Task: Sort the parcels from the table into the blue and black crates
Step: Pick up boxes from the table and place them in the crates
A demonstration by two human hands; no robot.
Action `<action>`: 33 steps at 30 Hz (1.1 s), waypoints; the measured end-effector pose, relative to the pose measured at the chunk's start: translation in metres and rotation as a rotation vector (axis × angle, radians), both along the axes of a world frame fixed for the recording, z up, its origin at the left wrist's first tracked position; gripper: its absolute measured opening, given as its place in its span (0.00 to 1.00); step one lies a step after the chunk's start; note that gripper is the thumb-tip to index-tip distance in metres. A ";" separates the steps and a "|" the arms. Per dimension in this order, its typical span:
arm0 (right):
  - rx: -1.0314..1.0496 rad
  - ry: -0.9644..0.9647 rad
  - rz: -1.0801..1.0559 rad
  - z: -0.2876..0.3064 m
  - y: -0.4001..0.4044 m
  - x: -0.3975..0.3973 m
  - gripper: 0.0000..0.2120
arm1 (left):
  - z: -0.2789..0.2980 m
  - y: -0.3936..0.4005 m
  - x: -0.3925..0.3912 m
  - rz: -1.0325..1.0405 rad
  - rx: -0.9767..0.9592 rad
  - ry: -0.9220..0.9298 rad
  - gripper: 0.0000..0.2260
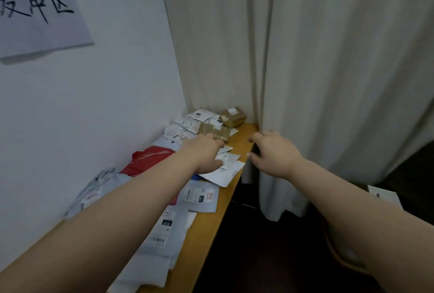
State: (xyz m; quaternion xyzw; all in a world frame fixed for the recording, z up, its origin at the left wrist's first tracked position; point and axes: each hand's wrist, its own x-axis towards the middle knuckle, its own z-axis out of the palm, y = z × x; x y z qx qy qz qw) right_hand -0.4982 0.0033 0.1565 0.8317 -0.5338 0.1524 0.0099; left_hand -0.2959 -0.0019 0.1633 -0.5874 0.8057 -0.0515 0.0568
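Several parcels lie along a narrow wooden table (209, 236) against the wall. Among them are a brown box (234, 117) at the far end, a flat brown parcel (215, 131), white bags (197, 120), a red bag (146, 160), a white envelope (226, 175) and grey labelled bags (200, 196). My left hand (203, 152) reaches over the pile, its fingertips at the flat brown parcel's near edge and its thumb over the white envelope. My right hand (276, 155) hovers past the table's edge with loosely curled fingers and holds nothing. No crate is in view.
A pale curtain (317, 69) hangs just behind and right of the table's far end. A white wall with a paper sign (40, 17) runs along the left. Dark floor lies to the right, with a white sheet (385, 195) and a curved wooden rim (338, 257).
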 end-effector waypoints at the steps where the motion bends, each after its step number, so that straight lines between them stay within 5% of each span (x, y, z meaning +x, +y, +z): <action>1: 0.008 0.017 0.002 0.000 -0.026 0.000 0.20 | -0.003 -0.025 0.001 -0.001 0.000 0.020 0.24; 16: 0.183 0.111 0.007 -0.036 -0.324 0.000 0.23 | -0.045 -0.281 0.017 0.013 0.115 0.074 0.27; 26: 0.283 0.069 0.093 -0.110 -0.526 0.013 0.20 | -0.090 -0.447 0.006 0.230 0.116 0.164 0.24; 33: 0.437 0.103 0.177 -0.161 -0.657 -0.006 0.21 | -0.152 -0.580 -0.023 0.422 0.239 0.163 0.31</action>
